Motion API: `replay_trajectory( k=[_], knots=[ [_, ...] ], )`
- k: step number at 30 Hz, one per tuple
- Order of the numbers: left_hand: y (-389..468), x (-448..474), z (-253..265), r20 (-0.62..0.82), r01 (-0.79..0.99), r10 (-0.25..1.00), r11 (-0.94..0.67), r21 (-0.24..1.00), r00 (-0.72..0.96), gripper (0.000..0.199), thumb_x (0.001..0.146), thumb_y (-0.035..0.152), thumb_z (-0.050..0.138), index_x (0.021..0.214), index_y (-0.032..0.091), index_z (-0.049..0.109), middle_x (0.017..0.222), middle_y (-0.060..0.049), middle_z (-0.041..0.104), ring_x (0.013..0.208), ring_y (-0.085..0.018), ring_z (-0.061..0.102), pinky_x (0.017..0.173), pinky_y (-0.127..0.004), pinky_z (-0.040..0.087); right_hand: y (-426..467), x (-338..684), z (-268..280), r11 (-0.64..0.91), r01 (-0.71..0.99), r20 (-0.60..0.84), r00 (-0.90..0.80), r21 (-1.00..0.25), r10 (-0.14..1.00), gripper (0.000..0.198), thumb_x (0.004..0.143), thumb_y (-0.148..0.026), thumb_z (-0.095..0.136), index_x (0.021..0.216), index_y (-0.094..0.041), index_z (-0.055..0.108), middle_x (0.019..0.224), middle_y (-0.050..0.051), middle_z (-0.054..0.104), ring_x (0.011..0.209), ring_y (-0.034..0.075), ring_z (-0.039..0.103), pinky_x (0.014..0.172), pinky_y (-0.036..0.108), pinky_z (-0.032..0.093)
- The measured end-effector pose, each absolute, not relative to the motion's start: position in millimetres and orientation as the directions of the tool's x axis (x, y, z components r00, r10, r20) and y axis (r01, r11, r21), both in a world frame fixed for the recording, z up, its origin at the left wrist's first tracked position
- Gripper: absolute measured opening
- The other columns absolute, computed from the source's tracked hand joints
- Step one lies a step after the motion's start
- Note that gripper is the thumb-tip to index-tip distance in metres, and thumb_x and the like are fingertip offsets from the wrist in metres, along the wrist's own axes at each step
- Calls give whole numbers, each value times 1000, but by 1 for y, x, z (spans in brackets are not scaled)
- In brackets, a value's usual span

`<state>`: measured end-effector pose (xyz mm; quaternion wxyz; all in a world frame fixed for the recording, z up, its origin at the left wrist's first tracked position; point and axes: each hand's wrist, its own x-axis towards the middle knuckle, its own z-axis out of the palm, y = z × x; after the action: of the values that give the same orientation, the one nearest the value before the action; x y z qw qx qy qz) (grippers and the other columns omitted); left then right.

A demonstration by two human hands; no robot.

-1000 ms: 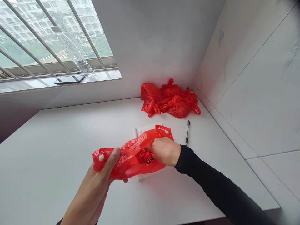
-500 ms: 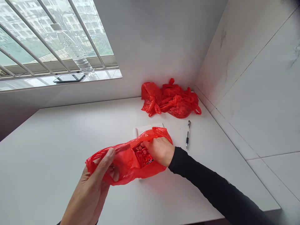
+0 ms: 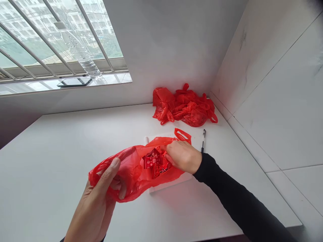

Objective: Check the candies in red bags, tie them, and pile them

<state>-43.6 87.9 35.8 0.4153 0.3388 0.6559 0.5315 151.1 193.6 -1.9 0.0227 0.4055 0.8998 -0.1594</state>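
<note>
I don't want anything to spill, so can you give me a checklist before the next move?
1. Left hand holding the bag: ok.
2. Bag mouth open: ok, red packets show inside.
3. Right hand at the opening: ok.
4. Right hand gripping a packet: cannot tell, the hand hides it.
5. Whole pen in sight: not ok, the black sleeve hides its lower end.
</note>
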Motion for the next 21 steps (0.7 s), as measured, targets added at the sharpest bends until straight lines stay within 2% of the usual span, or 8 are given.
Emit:
replay_trajectory(
  k=[1, 3, 6, 9, 16, 21],
  knots=[
    [87, -44, 34, -216, -48, 891, 215, 975, -399, 38, 69, 59, 81, 70, 23, 71, 50, 4, 47, 50, -12, 42, 46, -23, 45, 195, 155, 1, 604, 755, -188, -651, -255, 735, 18, 98, -16, 52, 108, -17, 67, 86, 7, 70, 78, 24, 68, 58, 30, 35],
    [85, -43, 31, -250, -106, 912, 228, 968, -326, 40, 72, 57, 81, 59, 22, 65, 49, 4, 48, 50, -11, 42, 48, -21, 44, 197, 161, 4, 579, 782, -218, -622, -231, 752, 18, 97, -14, 53, 107, -17, 68, 85, 8, 70, 78, 25, 68, 58, 30, 35],
    [84, -39, 29, -223, -80, 945, 210, 974, -237, 54, 79, 54, 77, 45, 20, 52, 47, 3, 48, 49, -10, 45, 52, -21, 45, 199, 163, 3, 581, 783, -234, -622, -222, 748, 20, 93, -13, 57, 110, -17, 67, 91, 9, 71, 82, 25, 68, 59, 31, 35],
    [85, -37, 30, -207, -48, 954, 202, 978, -216, 50, 81, 53, 75, 48, 21, 57, 48, 2, 49, 50, -10, 47, 54, -21, 45, 201, 162, 1, 579, 786, -260, -618, -216, 742, 16, 91, -12, 59, 104, -16, 68, 92, 9, 71, 82, 24, 68, 59, 30, 35],
    [84, -39, 31, -225, -52, 932, 219, 974, -283, 54, 78, 55, 77, 43, 20, 54, 46, 1, 49, 52, -11, 44, 51, -19, 45, 201, 169, 8, 570, 795, -305, -607, -208, 734, 13, 94, -15, 57, 90, -16, 69, 82, 8, 69, 74, 22, 66, 56, 29, 33],
    [84, -36, 30, -194, -67, 958, 184, 981, -212, 50, 81, 52, 76, 47, 21, 57, 50, 2, 51, 54, -11, 46, 57, -20, 48, 203, 166, 4, 555, 811, -292, -584, -184, 757, 18, 96, -16, 54, 103, -14, 70, 88, 12, 71, 78, 26, 68, 60, 31, 37]
  ],
)
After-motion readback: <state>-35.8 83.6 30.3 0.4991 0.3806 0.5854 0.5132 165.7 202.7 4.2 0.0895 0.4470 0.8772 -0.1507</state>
